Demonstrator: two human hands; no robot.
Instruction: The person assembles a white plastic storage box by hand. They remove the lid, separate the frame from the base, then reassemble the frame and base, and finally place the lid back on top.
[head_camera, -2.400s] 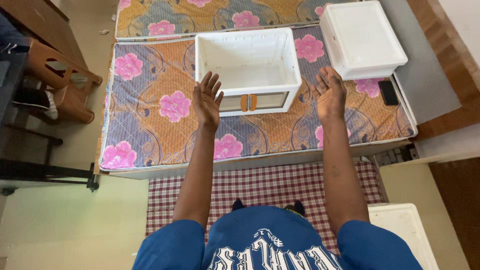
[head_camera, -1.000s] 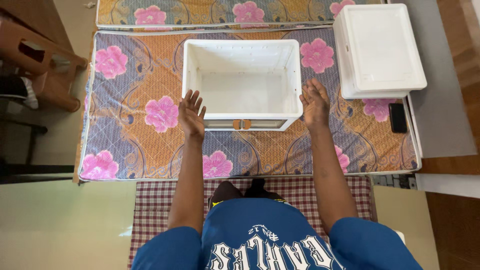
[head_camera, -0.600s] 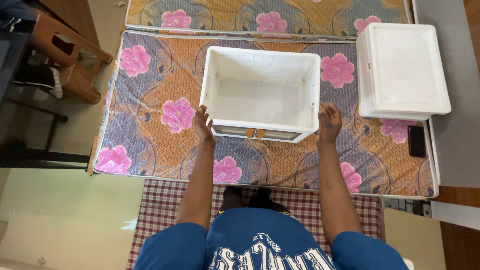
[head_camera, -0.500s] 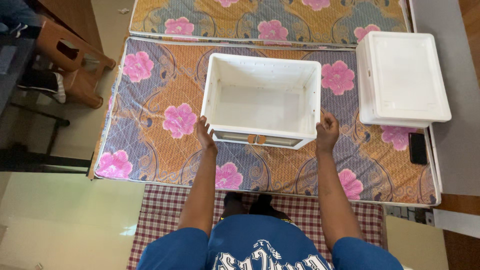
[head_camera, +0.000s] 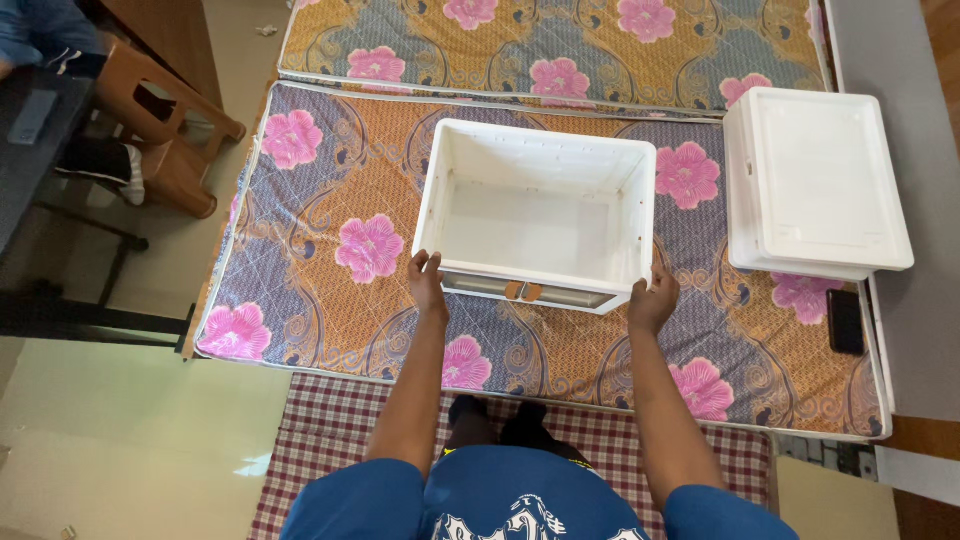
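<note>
Hands grip the open white box (head_camera: 537, 215) at its two near corners. Left hand (head_camera: 427, 283) is curled round the near left corner, fingers against the outer wall and thumb at the rim. Right hand (head_camera: 653, 298) clasps the near right corner in like manner, fingers wrapped on the side wall. Both hands appear to be grasping the box, though how firmly they press cannot be read from this high angle.

Box is rectangular, open at the top, with nothing inside; small holes run along the inner walls. Its near face carries a translucent panel with a pair of small orange-brown tabs (head_camera: 523, 291) at the middle. Box sits on the floral mattress (head_camera: 320, 210), a quilted pad in orange, purple and pink, roughly at its centre.

Second floral mattress (head_camera: 560, 40) lies just beyond the first, edge to edge. White lidded container (head_camera: 815, 180) rests on the right end of the near mattress, close beside the box but apart from it. Dark phone (head_camera: 845, 321) lies flat near the mattress's right edge, below that container.

Checked red-and-white cloth (head_camera: 330, 440) covers the floor under the person, who wears a blue shirt. Brown wooden stool (head_camera: 165, 125) stands to the far left, beside a dark table frame.
</note>
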